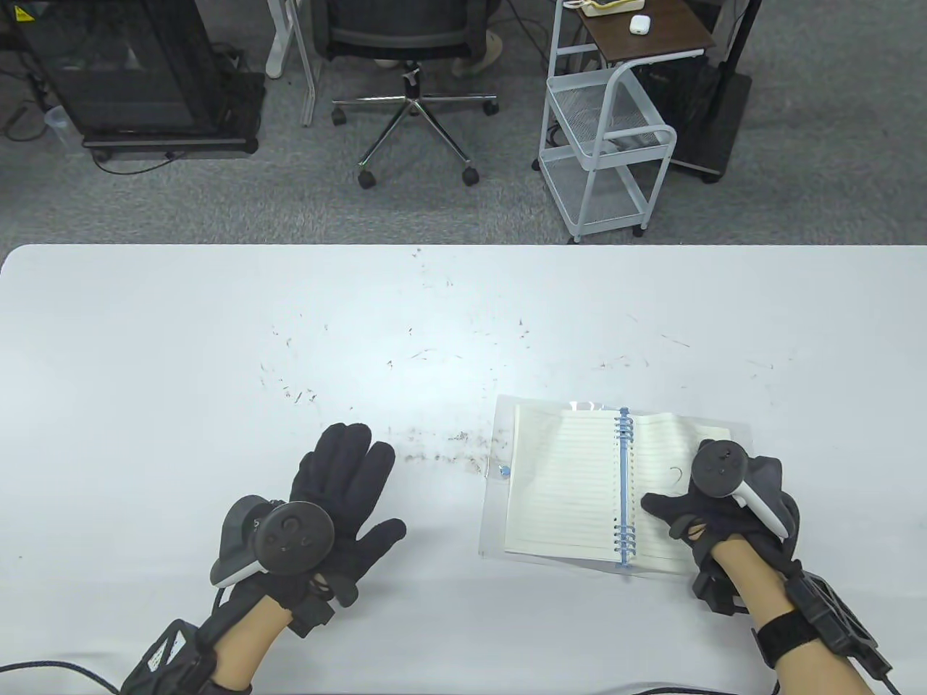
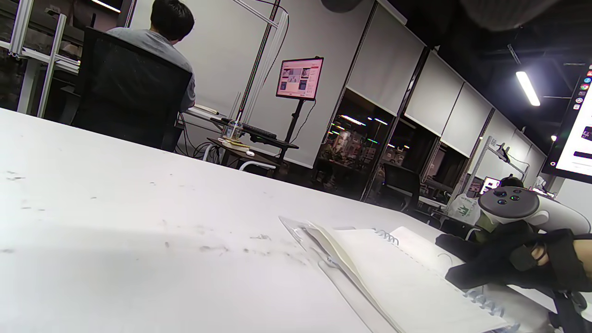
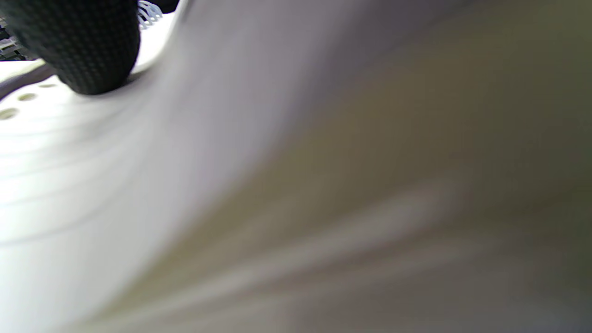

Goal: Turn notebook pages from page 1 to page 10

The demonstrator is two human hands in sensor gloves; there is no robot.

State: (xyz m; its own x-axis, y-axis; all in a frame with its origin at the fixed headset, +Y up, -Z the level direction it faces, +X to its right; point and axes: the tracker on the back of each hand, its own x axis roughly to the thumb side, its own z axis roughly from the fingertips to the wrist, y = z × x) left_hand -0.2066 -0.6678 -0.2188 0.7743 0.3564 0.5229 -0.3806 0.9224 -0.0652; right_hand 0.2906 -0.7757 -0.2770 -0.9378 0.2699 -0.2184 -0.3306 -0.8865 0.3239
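The spiral notebook [image 1: 565,485] lies open on the table at the right, with lined pages and a blue coil [image 1: 624,492]. My right hand [image 1: 713,507] rests on its right page, thumb [image 1: 655,504] pointing toward the coil. In the right wrist view a gloved fingertip [image 3: 83,46] presses on the paper beside the punched holes; the bowed page [image 3: 231,185] fills the rest, blurred. The other fingers are hidden under the tracker. My left hand [image 1: 340,492] lies flat and spread on the bare table, left of the notebook and apart from it. The left wrist view shows the notebook [image 2: 393,273] and right hand [image 2: 508,259].
The notebook sits on a clear plastic cover [image 1: 496,499] that sticks out at its left. The white table [image 1: 217,347] has small dark scuff marks across its middle. An office chair [image 1: 413,65] and a white wire cart [image 1: 608,145] stand beyond the far edge.
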